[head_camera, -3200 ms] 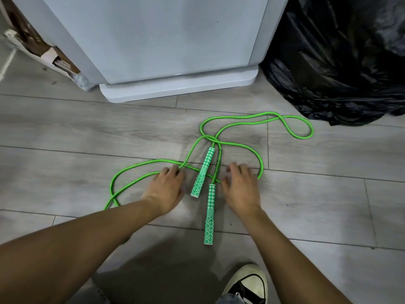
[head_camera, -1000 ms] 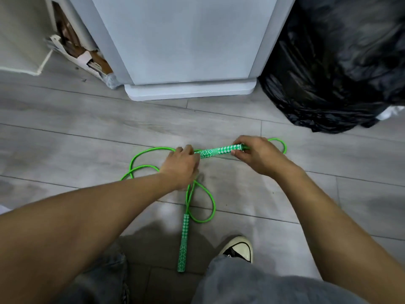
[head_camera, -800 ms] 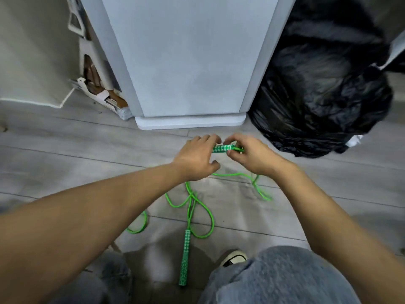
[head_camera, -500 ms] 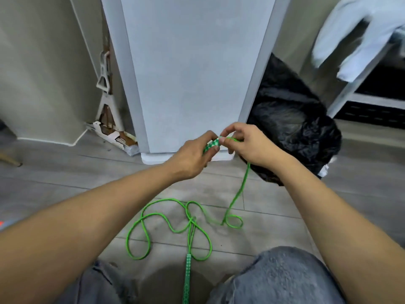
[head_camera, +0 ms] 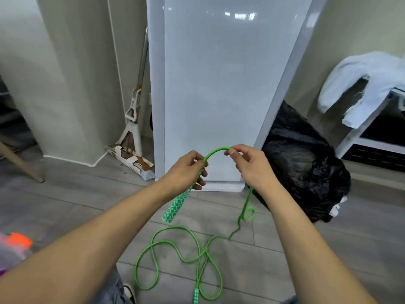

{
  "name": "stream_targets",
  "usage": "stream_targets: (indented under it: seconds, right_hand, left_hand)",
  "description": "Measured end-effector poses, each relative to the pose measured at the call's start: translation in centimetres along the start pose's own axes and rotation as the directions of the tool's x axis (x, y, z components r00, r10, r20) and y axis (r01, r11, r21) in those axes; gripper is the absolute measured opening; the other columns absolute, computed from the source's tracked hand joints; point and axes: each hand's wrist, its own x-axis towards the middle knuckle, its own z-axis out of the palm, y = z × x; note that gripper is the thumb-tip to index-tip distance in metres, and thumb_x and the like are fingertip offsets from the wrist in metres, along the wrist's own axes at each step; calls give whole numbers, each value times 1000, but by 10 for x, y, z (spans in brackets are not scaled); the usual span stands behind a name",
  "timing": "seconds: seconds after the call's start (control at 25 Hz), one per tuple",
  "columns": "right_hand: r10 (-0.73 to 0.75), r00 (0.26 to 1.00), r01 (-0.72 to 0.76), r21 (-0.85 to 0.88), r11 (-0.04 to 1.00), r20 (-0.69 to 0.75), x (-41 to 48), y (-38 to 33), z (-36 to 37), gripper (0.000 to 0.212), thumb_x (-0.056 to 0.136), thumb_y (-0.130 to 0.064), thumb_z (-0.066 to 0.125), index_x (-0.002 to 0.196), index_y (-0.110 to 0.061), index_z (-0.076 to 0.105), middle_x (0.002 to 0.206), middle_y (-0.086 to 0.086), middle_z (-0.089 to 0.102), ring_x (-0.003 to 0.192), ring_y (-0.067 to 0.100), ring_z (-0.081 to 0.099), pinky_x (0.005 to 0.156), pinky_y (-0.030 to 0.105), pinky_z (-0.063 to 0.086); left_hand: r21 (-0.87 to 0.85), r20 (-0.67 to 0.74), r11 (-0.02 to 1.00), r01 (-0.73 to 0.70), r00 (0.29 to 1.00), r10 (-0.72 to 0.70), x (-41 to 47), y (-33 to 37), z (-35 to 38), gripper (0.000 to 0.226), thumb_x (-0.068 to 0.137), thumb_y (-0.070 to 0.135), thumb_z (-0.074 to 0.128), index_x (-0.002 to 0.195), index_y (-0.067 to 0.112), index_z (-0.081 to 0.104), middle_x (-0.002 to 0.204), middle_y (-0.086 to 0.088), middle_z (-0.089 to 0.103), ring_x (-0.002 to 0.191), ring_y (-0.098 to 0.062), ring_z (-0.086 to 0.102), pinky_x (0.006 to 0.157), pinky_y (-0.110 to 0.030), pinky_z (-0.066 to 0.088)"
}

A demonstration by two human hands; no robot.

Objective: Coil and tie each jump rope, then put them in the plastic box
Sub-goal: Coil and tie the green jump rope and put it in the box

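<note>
Both forearms reach in from the lower corners and meet in the middle of the view, raised above the floor; the left hand is turned knuckles-up, its fingers curled round the top of one green-and-white handle of the jump rope, and the handle hangs from it toward seven o'clock; the right hand, at three o'clock of the left and near it, pinches the green cord between thumb and forefinger, the other fingers loosely bent. Between the two hands the cord stands up in a short arch; from under the right hand it drops toward six o'clock, makes a small loop, and spreads in loose, uncoiled loops on the floor; the second handle lies at the bottom edge, partly cut off. A tall white cabinet stands at twelve o'clock of the hands; a black plastic bag sits at three o'clock; a mop leans at ten o'clock.
</note>
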Motion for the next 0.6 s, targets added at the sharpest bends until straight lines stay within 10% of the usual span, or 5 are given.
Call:
stream_targets:
  seconds: [0.36,0.6]
  right_hand:
    - [-2,995,9,-80,997,98,13,3,28,18,100,-29,54,94,-24,70,60,-3,51,54,13,42,54,29,37]
    - [125,989,-87,-387,918,74,13,25,-3,25,96,-40,60,82,-22,70,60,-4,53,52,11,44,51,28,36]
  left_hand:
    - [-330,61,939,94,995,-78,28,0,-14,28,99,3,39,90,4,66,58,0,42,47,-15,40,50,-27,37]
    - [464,-301,876,132,953,16,57,-30,-49,35,105,31,42,81,13,61,70,-2,55,59,-20,48,58,-30,37]
